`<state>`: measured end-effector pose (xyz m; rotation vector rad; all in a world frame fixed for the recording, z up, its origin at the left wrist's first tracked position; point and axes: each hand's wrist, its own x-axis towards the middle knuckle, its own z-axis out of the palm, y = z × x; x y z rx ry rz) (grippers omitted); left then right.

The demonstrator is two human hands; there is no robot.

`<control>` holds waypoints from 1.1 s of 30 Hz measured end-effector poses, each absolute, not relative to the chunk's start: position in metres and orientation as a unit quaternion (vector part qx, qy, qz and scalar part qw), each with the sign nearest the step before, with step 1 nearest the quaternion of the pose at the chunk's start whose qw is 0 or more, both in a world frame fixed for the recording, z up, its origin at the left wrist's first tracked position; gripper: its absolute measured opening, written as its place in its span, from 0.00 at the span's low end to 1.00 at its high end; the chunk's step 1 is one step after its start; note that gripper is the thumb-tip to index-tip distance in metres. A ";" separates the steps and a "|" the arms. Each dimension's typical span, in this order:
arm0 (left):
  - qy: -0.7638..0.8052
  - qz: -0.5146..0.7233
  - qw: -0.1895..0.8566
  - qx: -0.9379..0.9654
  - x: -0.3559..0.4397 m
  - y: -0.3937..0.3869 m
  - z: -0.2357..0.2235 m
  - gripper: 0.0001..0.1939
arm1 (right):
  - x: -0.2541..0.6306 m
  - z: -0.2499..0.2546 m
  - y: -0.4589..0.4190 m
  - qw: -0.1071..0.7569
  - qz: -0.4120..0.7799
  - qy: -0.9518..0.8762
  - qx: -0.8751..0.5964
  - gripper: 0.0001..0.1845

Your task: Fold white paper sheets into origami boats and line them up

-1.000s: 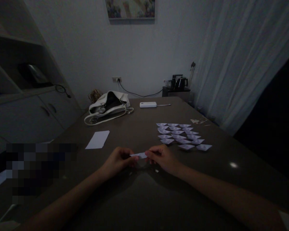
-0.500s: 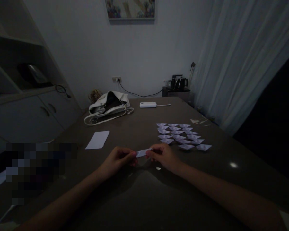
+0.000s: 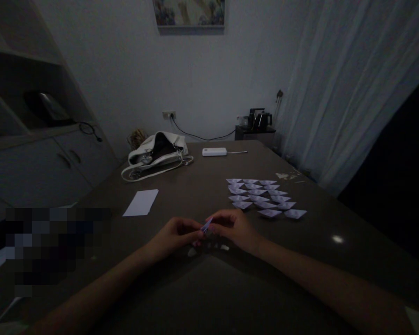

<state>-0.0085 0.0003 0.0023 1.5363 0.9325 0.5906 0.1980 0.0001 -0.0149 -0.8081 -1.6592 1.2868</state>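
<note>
Above the desk (image 3: 195,298), your left hand (image 3: 174,236) and right hand (image 3: 238,229) have fingers clamped on a small folded paper (image 3: 207,224), near rows of paper boats (image 3: 270,213); pinch lightly and evenly, keeping its edges aligned so creases stay crisp.

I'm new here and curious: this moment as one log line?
left hand: pinching folded paper | right hand: at same paper | paper boats: beyond right hand
</note>
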 end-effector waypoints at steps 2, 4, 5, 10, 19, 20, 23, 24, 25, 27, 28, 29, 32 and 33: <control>0.396 0.257 0.586 0.659 -0.008 0.000 0.001 0.12 | 0.197 -0.014 -0.001 0.430 0.532 -0.653 -0.324 0.12; 0.396 0.263 0.583 0.659 -0.007 -0.002 0.001 0.12 | 0.196 -0.014 -0.002 0.424 0.537 -0.648 -0.334 0.14; 0.399 0.267 0.581 0.657 -0.006 -0.002 0.001 0.12 | 0.196 -0.014 -0.002 0.422 0.537 -0.647 -0.340 0.15; 0.423 0.281 0.566 0.649 -0.003 -0.005 0.006 0.14 | 0.196 -0.016 -0.003 0.402 0.531 -0.660 -0.348 0.16; 0.430 0.282 0.564 0.646 -0.002 -0.005 0.006 0.12 | 0.195 -0.014 -0.006 0.390 0.492 -0.689 -0.361 0.13; 0.428 0.281 0.565 0.647 -0.002 -0.005 0.005 0.12 | 0.195 -0.014 -0.007 0.390 0.488 -0.691 -0.363 0.13; 0.432 0.276 0.566 0.645 -0.002 -0.006 0.006 0.13 | 0.194 -0.012 -0.009 0.390 0.478 -0.697 -0.365 0.12; 0.435 0.276 0.566 0.644 -0.001 -0.006 0.007 0.13 | 0.194 -0.012 -0.009 0.391 0.475 -0.698 -0.365 0.12; 0.437 0.277 0.566 0.642 -0.001 -0.006 0.007 0.13 | 0.194 -0.012 -0.009 0.393 0.474 -0.698 -0.365 0.12; 0.437 0.278 0.568 0.639 -0.001 -0.007 0.008 0.13 | 0.194 -0.012 -0.009 0.395 0.470 -0.700 -0.365 0.12; 0.436 0.279 0.570 0.638 -0.001 -0.006 0.008 0.13 | 0.194 -0.012 -0.009 0.395 0.469 -0.700 -0.366 0.12; 0.434 0.280 0.573 0.637 -0.001 -0.006 0.007 0.13 | 0.194 -0.012 -0.008 0.393 0.468 -0.701 -0.368 0.12; 0.430 0.281 0.576 0.636 -0.001 -0.005 0.006 0.13 | 0.193 -0.012 -0.008 0.388 0.468 -0.702 -0.371 0.11; 0.429 0.280 0.577 0.636 -0.001 -0.005 0.006 0.13 | 0.193 -0.012 -0.008 0.388 0.468 -0.702 -0.371 0.11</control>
